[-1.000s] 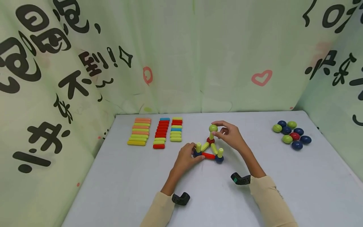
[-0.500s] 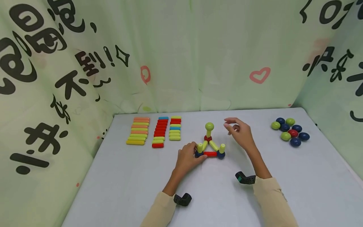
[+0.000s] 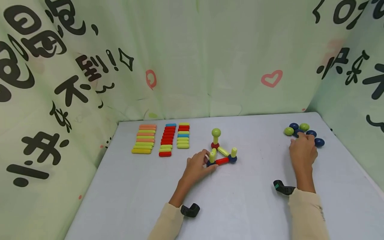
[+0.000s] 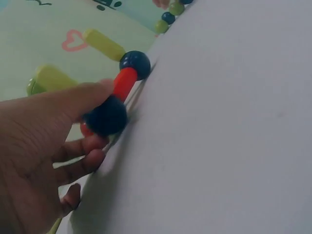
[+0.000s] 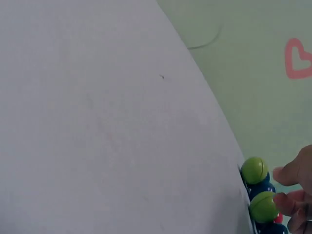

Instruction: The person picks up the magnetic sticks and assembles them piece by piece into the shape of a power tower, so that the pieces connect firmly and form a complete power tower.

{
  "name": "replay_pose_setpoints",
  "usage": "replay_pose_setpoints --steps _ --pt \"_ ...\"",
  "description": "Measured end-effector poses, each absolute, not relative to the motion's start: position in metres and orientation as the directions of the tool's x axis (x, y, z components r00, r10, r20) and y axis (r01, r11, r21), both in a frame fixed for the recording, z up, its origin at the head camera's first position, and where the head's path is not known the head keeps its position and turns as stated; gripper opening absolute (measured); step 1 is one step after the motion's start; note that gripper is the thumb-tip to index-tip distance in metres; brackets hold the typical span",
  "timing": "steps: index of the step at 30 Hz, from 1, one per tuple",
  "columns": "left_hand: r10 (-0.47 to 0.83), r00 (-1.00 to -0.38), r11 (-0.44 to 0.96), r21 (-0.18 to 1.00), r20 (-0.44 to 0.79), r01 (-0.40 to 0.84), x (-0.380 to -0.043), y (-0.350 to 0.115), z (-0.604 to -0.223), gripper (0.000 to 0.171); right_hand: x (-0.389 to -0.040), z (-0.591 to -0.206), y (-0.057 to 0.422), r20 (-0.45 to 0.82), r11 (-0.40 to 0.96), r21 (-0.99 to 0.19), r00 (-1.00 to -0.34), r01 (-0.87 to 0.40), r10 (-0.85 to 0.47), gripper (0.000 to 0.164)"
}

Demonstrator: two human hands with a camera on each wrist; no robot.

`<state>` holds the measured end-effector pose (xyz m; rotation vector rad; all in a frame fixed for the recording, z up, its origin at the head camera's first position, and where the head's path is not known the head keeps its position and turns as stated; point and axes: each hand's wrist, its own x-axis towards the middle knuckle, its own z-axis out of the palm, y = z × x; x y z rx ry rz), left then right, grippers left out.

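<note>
My left hand [image 3: 196,165] holds the near-left corner of a triangular ball-and-stick frame, thumb and fingers around its dark blue ball [image 4: 107,117]. A red stick [image 3: 222,161] runs from that corner to another blue ball [image 3: 232,159]. Short yellow-green sticks stand upright on both. At the back corner, a red ball [image 3: 214,145] bears an upright stick topped by a green ball [image 3: 216,132]. Over the loose balls at the right, my right hand [image 3: 303,151] reaches down with thumb and fingers apart. Its fingertip is right at a green ball [image 5: 263,207] in the right wrist view.
Three columns of sticks lie at the back left: orange and yellow-green sticks [image 3: 146,140], mostly red ones [image 3: 167,137], and a mixed column [image 3: 183,135]. Several blue and green balls [image 3: 319,142] cluster near the table's right edge. A printed curtain [image 3: 186,66] hangs behind the white table [image 3: 240,206].
My right hand let go of the green-topped upright stick at the back corner and moved right to the loose balls. My left hand keeps its hold; the frame has turned slightly.
</note>
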<state>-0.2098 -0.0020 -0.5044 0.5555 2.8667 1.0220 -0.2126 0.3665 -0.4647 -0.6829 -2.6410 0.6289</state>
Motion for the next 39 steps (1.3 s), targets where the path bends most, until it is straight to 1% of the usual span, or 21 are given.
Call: replay_pose_setpoints --steps 3,5,8,11,15,17,21,24,28,32,34,37,39 --pt "0.494 -0.868 0.661 0.622 0.060 0.419 -0.212 -0.007 -0.504 0.046 -0.211 -0.467 0.373 0.167 0.813 -0.439 -0.854 0.383 0.493 0.042" --pt "0.567 -0.822 0.650 0.586 0.049 0.484 -0.212 -0.008 -0.503 0.044 -0.211 -0.467 0.375 0.164 0.828 -0.421 -0.867 0.369 0.470 0.042" --pt "0.608 -0.792 0.671 0.501 0.050 0.547 -0.210 -0.005 -0.501 0.038 -0.211 -0.467 0.376 0.171 0.844 -0.408 -0.878 0.349 0.446 0.041" --pt "0.592 -0.803 0.703 0.442 0.071 0.557 -0.208 -0.001 -0.500 0.036 -0.211 -0.467 0.376 0.163 0.849 -0.413 -0.890 0.331 0.426 0.041" --pt "0.537 -0.837 0.741 0.417 0.102 0.526 -0.206 0.005 -0.502 0.037 -0.209 -0.469 0.374 0.119 0.853 -0.443 -0.925 0.276 0.361 0.042" --pt "0.510 -0.852 0.756 0.411 0.116 0.509 -0.205 0.008 -0.503 0.038 -0.208 -0.470 0.370 0.105 0.854 -0.470 -0.947 0.223 0.305 0.044" --pt "0.470 -0.872 0.774 0.409 0.139 0.483 -0.205 0.012 -0.506 0.040 -0.211 -0.468 0.351 0.107 0.818 -0.568 -0.978 0.086 0.177 0.047" --pt "0.452 -0.881 0.781 0.414 0.144 0.468 -0.203 0.014 -0.506 0.043 -0.215 -0.463 0.328 0.114 0.743 -0.669 -0.991 -0.022 0.074 0.050" --pt "0.435 -0.888 0.787 0.415 0.149 0.456 -0.201 0.014 -0.505 0.047 -0.221 -0.454 0.294 0.174 0.620 -0.768 -0.984 -0.158 -0.035 0.050" --pt "0.423 -0.892 0.793 0.412 0.157 0.449 -0.200 0.015 -0.503 0.048 -0.225 -0.446 0.270 0.254 0.535 -0.800 -0.961 -0.272 -0.110 0.046" --pt "0.420 -0.894 0.794 0.415 0.154 0.444 -0.201 0.016 -0.503 0.048 -0.226 -0.444 0.262 0.274 0.512 -0.804 -0.953 -0.302 -0.132 0.044" --pt "0.428 -0.893 0.793 0.416 0.139 0.445 -0.201 0.015 -0.503 0.047 -0.227 -0.446 0.256 0.277 0.493 -0.811 -0.949 -0.314 -0.149 0.043" --pt "0.434 -0.891 0.781 0.438 0.132 0.445 -0.202 0.013 -0.504 0.047 -0.227 -0.448 0.252 0.276 0.481 -0.818 -0.948 -0.317 -0.155 0.043"
